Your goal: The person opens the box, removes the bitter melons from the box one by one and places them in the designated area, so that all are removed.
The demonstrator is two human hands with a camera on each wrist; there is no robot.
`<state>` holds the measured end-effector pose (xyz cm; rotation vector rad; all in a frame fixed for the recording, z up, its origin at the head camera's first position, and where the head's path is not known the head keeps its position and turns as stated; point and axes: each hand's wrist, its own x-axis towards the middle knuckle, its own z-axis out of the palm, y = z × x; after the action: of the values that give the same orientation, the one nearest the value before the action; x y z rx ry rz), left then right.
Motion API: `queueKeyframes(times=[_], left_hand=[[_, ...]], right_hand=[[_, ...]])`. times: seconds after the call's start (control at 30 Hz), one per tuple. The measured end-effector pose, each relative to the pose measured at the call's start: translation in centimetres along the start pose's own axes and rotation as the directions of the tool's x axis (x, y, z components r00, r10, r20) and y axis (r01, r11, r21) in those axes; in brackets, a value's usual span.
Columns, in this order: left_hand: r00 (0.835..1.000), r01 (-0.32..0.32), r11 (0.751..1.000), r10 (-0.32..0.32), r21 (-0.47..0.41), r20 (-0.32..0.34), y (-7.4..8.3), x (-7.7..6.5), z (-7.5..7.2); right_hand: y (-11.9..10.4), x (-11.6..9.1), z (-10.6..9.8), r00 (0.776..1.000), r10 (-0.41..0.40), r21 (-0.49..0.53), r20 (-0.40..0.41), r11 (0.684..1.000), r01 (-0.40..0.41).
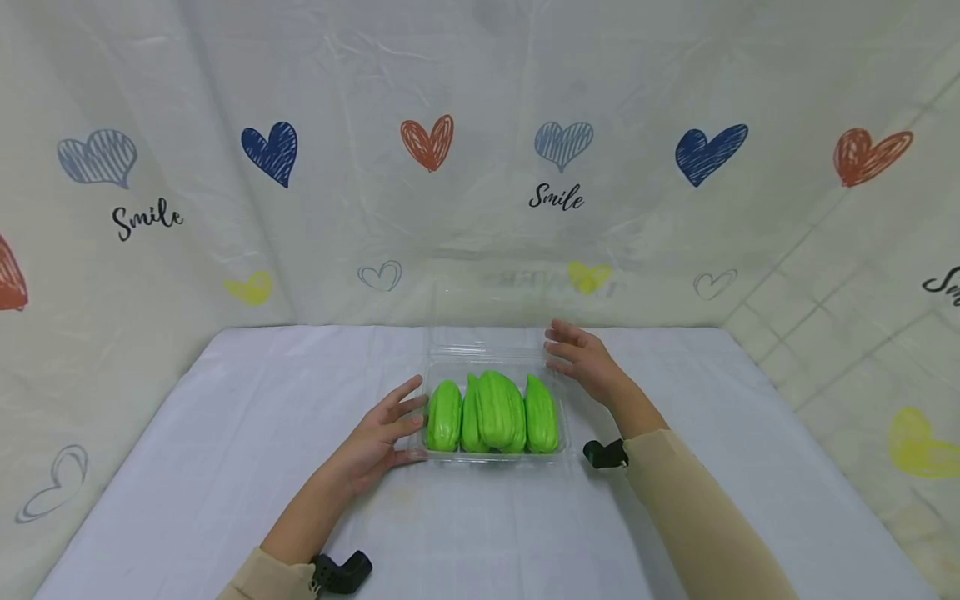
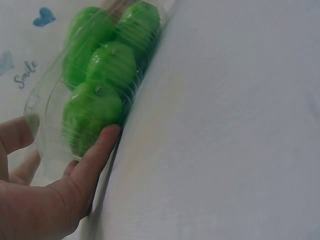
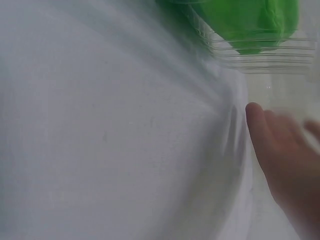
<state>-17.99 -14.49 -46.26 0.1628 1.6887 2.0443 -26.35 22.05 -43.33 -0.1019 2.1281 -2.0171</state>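
A clear plastic clamshell box [image 1: 495,457] sits on the table with its lid [image 1: 480,348] raised at the back. Several bright green, ridged, gourd-like vegetables [image 1: 497,410] lie side by side in its base, one stacked on the others. My left hand [image 1: 372,439] rests along the box's left wall with spread fingers; in the left wrist view the thumb [image 2: 102,145] touches the lower side. At the right of the lid, my right hand [image 1: 588,364] hovers with loosely extended fingers, holding nothing. The right wrist view shows that hand [image 3: 285,155] beside the box's ribbed end [image 3: 270,55].
A white cloth [image 1: 300,400] covers the table. Behind it hangs a pale sheet [image 1: 480,233] printed with hearts and "Smile" lettering. Black devices are strapped to the left wrist [image 1: 343,573] and the right wrist [image 1: 604,454].
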Motion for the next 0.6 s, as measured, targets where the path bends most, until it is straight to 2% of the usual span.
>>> queueKeyframes(times=[0.6], left_hand=[[1.0,-0.003,1.0,0.003,-0.007,-0.014,-0.18,0.05,-0.1]], right_hand=[[0.65,-0.18,0.1,0.998,0.053,-0.013,0.013,0.998,-0.053]])
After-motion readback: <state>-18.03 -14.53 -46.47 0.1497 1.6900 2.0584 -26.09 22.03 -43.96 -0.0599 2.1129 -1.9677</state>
